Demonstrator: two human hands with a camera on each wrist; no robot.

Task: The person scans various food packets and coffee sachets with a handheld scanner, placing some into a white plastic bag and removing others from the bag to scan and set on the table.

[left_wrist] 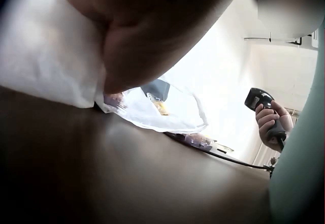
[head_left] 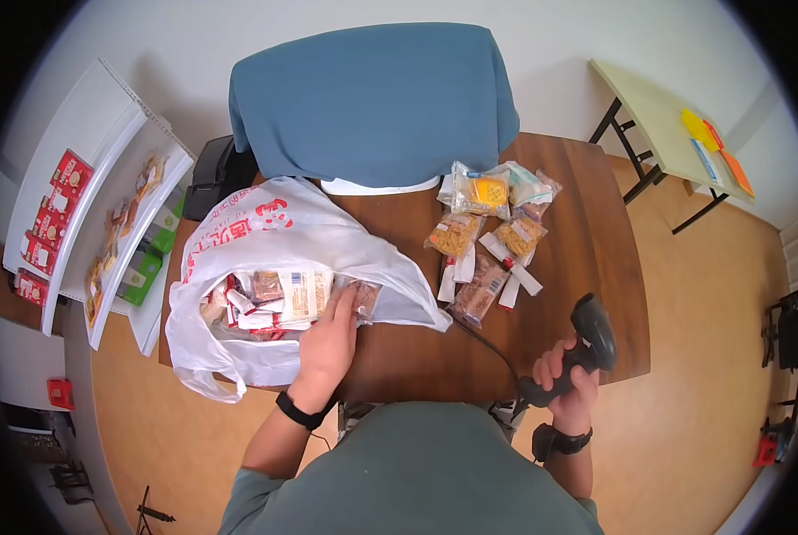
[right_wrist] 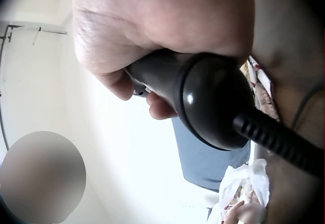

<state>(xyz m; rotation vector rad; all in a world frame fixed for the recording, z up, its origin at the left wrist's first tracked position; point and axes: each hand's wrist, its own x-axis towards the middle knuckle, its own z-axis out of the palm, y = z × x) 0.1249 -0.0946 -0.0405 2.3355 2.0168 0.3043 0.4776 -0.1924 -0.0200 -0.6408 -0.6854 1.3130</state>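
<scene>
A white plastic bag with red print [head_left: 238,218] lies on its side on the wooden table, its mouth toward the person. My left hand [head_left: 327,343] reaches into that mouth, fingers extended among the packs, touching a clear pack of brownish food [head_left: 366,300]. Beside the fingers lies a white-labelled pack [head_left: 305,294], with red-and-white sachets [head_left: 249,308] to its left. The thumb of this hand is hidden. My right hand [head_left: 566,379] grips a black barcode scanner [head_left: 592,334] by its handle, above the table's right front edge; in the right wrist view the scanner's handle end [right_wrist: 216,102] and cord show.
Several snack packs [head_left: 492,192] and red-and-white sticks [head_left: 519,283] are heaped right of the bag. The scanner's cable [head_left: 488,343] crosses the tabletop. Behind stands a shape under a blue cloth [head_left: 372,107]. Shelves [head_left: 104,214] with goods are at left, a side table [head_left: 657,116] at right.
</scene>
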